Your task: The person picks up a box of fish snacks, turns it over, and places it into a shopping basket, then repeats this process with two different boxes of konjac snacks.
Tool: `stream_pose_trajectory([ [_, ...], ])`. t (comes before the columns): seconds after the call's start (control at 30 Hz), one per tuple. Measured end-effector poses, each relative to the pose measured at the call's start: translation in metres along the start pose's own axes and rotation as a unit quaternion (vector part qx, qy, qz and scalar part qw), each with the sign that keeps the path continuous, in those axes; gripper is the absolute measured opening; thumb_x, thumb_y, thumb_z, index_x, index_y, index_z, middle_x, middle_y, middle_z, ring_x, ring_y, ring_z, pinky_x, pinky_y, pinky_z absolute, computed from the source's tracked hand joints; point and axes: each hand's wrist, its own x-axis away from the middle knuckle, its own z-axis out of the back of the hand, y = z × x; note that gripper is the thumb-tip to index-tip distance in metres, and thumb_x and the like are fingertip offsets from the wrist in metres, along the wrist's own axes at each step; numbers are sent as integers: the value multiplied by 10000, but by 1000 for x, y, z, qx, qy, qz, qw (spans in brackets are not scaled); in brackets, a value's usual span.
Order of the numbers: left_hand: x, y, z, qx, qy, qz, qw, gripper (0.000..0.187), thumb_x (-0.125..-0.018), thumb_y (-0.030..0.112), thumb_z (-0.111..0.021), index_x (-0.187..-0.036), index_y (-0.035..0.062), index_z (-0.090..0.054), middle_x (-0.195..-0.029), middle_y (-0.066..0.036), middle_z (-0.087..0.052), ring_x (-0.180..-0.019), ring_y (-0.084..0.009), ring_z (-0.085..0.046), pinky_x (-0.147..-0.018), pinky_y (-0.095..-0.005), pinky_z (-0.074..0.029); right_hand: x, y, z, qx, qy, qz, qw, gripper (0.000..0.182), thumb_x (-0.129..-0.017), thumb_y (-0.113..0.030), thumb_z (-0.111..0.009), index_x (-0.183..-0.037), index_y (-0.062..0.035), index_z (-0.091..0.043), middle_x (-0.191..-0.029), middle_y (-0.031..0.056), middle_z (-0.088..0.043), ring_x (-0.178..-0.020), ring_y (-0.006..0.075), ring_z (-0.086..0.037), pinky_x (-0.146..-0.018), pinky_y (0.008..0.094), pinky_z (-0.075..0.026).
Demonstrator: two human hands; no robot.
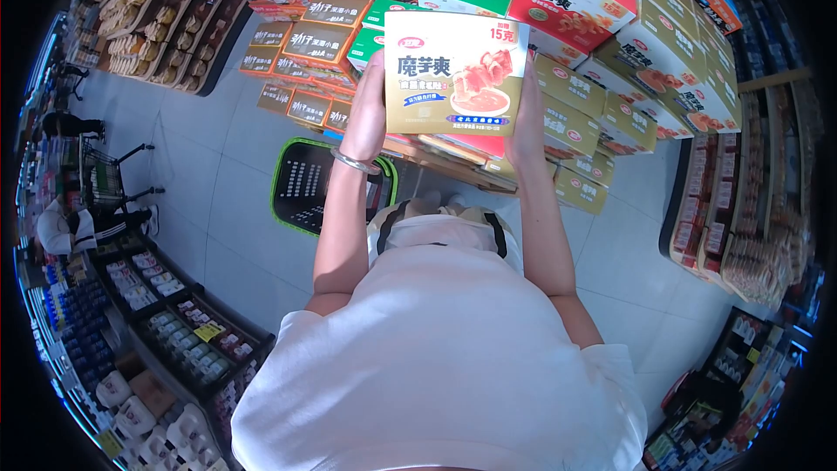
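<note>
Between both hands (pixel 370 113) (pixel 526 126), seemingly snug, a carton (pixel 453 74)

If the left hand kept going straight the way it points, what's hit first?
Likely a green snack carton beyond the left hand, though depth is unclear; the held white-and-gold konjac snack box might make contact before the fingers.

Over my remote feed I count two bare hands, one left hand (pixel 372 113) and one right hand (pixel 526 126), one white-and-gold cardboard box (pixel 455 78), one silver metal bracelet (pixel 356 162), one black plastic basket with a green rim (pixel 276 185), and stacked multicoloured cardboard cartons (pixel 571 4) too overlapped to number.
</note>
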Motion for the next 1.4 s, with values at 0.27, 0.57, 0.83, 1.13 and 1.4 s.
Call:
stream_pose_trajectory([
  [0.27, 1, 1, 1, -2, 6, -8, 1000, 488, -974, 359, -281, -1274, -7, -397, -1181, -91, -531, -1059, -132, -525, -876, -272, -426, -1, 0, -3, 30, -8, 17, 999, 491, -980, -293, -268, -1369, 7, -269, -1407, 119, -305, -1297, 185, -275, -1053, 302, -223],
  [0.57, 1, 3, -2, 49, 11, 8, 999, 461, -973, 347, -288, -1258, 4, -407, -1173, -96, -537, -1051, -142, -533, -868, -279, -437, 0, -7, -6, 78, -18, 32, 996, 498, -982, -307, -246, -1372, 1, -268, -1415, 118, -301, -1309, 195, -263, -1058, 311, -205],
  [0.83, -1, -2, 2, 143, 20, 24, 989, 393, -969, 300, -307, -1218, 34, -455, -1137, -58, -542, -1033, -116, -524, -874, -269, -414, 3, -6, -13, 129, 13, 67, 989, 478, -981, -289, -275, -1339, 25, -308, -1350, 107, -363, -1233, 157, -345, -1027, 286, -258],
  [1.13, -2, -4, 6, 139, 25, -2, 990, 416, -963, 313, -307, -1246, 33, -424, -1157, -85, -546, -1036, -164, -548, -854, -294, -455, 5, -13, -24, 119, -10, 56, 991, 479, -984, -291, -239, -1353, 9, -290, -1363, 110, -353, -1253, 167, -329, -1030, 291, -256],
  [1.4, 2, 2, 5, 152, 30, 5, 988, 365, -964, 272, -309, -1184, 33, -476, -1093, -62, -562, -995, -123, -542, -838, -267, -434, 3, -7, -20, 75, -58, 66, 993, 478, -982, -257, -225, -1390, -8, -218, -1435, 106, -253, -1320, 187, -230, -1068, 304, -181],
])
